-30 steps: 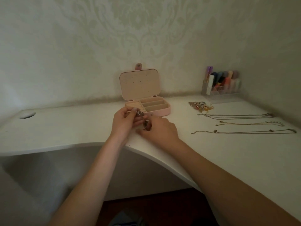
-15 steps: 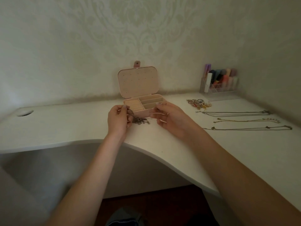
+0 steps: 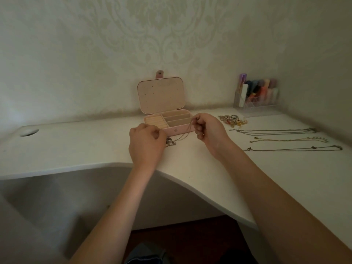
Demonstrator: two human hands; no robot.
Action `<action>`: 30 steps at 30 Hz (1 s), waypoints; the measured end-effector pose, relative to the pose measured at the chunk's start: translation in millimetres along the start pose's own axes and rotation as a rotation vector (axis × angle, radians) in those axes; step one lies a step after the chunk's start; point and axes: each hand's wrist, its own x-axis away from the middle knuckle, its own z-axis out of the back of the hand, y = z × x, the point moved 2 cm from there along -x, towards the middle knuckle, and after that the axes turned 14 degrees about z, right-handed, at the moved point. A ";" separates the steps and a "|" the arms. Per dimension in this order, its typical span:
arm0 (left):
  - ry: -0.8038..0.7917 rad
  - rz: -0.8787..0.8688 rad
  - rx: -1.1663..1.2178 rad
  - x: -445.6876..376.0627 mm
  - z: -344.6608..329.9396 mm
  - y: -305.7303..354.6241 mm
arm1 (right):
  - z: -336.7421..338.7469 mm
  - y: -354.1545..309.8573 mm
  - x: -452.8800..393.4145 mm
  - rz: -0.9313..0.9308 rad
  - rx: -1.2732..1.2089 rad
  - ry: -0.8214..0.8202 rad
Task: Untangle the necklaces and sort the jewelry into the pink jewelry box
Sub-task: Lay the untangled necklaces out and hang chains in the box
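Your left hand (image 3: 146,143) sits just in front of the open pink jewelry box (image 3: 167,121), fingers curled tight and pinching one end of a thin chain (image 3: 183,135) beside a small tangled clump (image 3: 170,142) on the desk (image 3: 76,147). Your right hand (image 3: 208,130), at the box's front right corner, pinches the chain's other end with curled fingers, lifting it. Right of the box lie a heap of small jewelry (image 3: 232,120) and three straightened necklaces (image 3: 285,139).
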 end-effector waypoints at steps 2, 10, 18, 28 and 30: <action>-0.087 -0.108 0.185 1.4 1.9 6.4 | -2.5 2.6 -0.7 0.000 0.049 -0.043; -0.602 0.025 0.470 9.0 -10.0 17.8 | 0.8 -3.3 0.9 0.019 -0.188 -0.021; -0.415 0.084 0.480 10.3 -6.6 12.0 | 9.5 0.9 3.1 0.175 -0.012 0.097; -0.416 0.017 0.345 16.3 -5.0 16.2 | 3.2 2.2 1.4 0.039 -0.283 0.131; -0.371 0.023 0.350 15.3 -5.6 13.3 | 6.5 3.6 0.5 0.038 -0.230 0.179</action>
